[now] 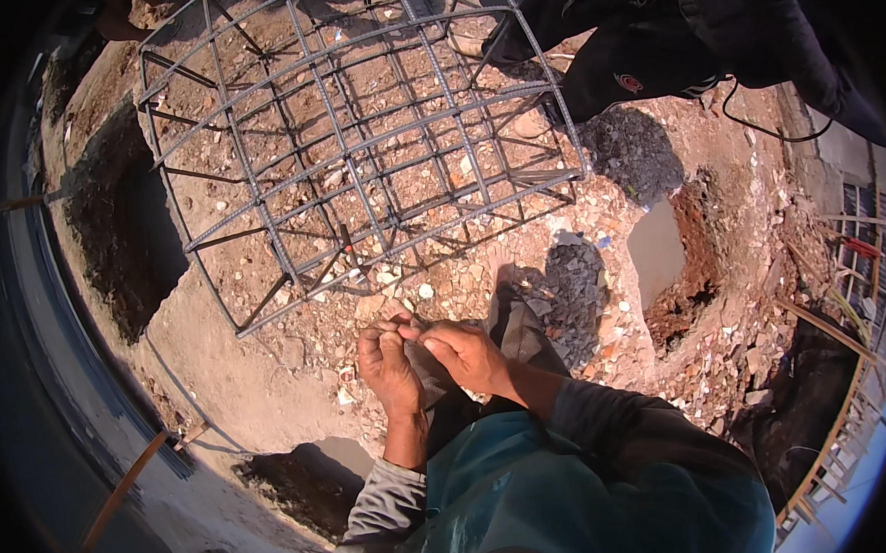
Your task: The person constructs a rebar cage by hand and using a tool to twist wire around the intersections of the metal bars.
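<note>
My left hand and my right hand meet in front of my body, both with fingers closed. The fingertips press close together in a pinch. Whatever lies between them is too small to make out. Just beyond my hands, a cage of ribbed steel rebar rests on the rubble. Its crossing bars form an upper and a lower grid. A thin dark piece with a red spot stands at the cage's near edge; I cannot tell its kind. Neither hand touches the cage.
Dug pits lie at the left, at the lower left and at the right. Another person in dark trousers stands by the cage's far right corner. Broken stones cover the ground; wooden strips lie far right.
</note>
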Demonstrator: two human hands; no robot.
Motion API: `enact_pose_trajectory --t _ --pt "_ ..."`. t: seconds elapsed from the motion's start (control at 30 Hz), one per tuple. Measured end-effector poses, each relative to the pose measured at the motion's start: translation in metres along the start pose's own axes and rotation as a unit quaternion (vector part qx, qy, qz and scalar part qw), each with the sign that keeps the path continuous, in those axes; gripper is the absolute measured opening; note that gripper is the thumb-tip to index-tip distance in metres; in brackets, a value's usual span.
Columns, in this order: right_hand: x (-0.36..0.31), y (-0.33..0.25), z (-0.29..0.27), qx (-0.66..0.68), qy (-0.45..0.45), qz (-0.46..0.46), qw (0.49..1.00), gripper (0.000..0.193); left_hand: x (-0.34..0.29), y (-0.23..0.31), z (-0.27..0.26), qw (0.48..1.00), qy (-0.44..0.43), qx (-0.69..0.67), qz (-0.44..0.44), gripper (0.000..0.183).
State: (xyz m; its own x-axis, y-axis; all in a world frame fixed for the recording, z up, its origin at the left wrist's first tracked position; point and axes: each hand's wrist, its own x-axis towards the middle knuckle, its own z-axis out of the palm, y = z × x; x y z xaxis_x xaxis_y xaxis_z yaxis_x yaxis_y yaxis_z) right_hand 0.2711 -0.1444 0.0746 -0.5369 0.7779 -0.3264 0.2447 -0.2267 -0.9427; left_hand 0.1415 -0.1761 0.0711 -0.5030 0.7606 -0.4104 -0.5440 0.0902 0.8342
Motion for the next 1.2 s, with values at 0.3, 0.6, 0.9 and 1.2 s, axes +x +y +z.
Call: enact_pose_trajectory --t 0.3,0.6,0.9,1.2 --pt "0.007 0.017 -0.131 -0.179 0.01 -0.087 0.98 0.04 0.038 -0.077 0.116 0.985 0.051 -0.099 -0.131 0.009" --pt "0.041 0.028 -0.221 -0.416 -0.211 0.026 0.884 0.055 0.057 -0.136 0.153 0.954 0.171 -0.035 -0.244 0.009" --pt "0.002 0.099 -0.222 -0.278 -0.158 0.077 0.944 0.031 0.078 -0.163 0.087 0.979 0.166 0.093 -0.072 0.006" --pt "0.015 0.242 -0.219 -0.239 0.151 0.16 0.946 0.031 0.15 -0.157 0.087 0.889 -0.096 0.434 0.111 0.023"
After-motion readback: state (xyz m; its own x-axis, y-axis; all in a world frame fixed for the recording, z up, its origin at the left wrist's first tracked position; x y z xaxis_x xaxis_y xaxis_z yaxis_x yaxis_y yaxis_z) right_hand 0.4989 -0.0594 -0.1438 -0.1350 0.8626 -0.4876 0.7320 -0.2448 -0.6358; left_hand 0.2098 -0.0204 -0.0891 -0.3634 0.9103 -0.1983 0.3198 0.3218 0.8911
